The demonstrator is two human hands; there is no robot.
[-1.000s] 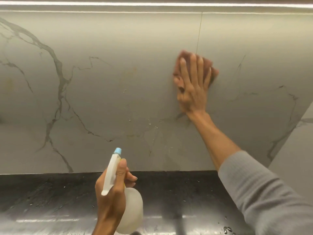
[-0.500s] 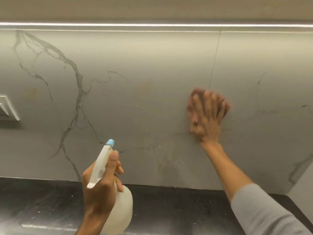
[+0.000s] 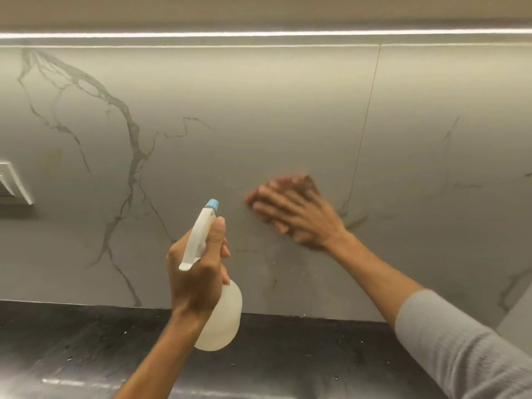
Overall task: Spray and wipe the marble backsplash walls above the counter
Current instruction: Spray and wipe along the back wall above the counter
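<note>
- Two hands at work here, both up against the marble backsplash (image 3: 259, 125) above the dark counter (image 3: 86, 341).
- Our left hand (image 3: 198, 272) grips the spray bottle (image 3: 221, 318) at its neck. The thumb lies up along the white trigger head and the fingers curl round the front.
- We hold that bottle in the air, touching neither counter nor wall. It hangs in front of the counter's back edge, with the rounded, cloudy body below our fist.
- Its long axis runs close to upright, base down toward the counter and head up. The blue nozzle tip (image 3: 213, 203) at the top points away from us at the backsplash, leaning a touch to the right.
- Our right hand (image 3: 299, 217) lies flat on the wall, fingers straight and spread, aimed left and slightly up. It is blurred, so we can tell no finer detail.
- Under that palm we press a brownish cloth (image 3: 312, 184) against the marble. Most of it is hidden by the hand, and a corner shows at the upper right.
- The cloth sits in the lower half of the backsplash, apart from the counter's back edge and just left of the thin vertical seam (image 3: 365, 125).
- Nozzle and cloth are near each other, not touching.
- A few pale specks dot the marble below our right hand.
- Dark veins (image 3: 132, 145) branch down the left part of the wall.
- A grey sleeve (image 3: 460, 341) covers our right forearm.
- A white switch plate (image 3: 14, 182) sits at the wall's left edge, and a light strip (image 3: 259, 34) runs along its top edge.
</note>
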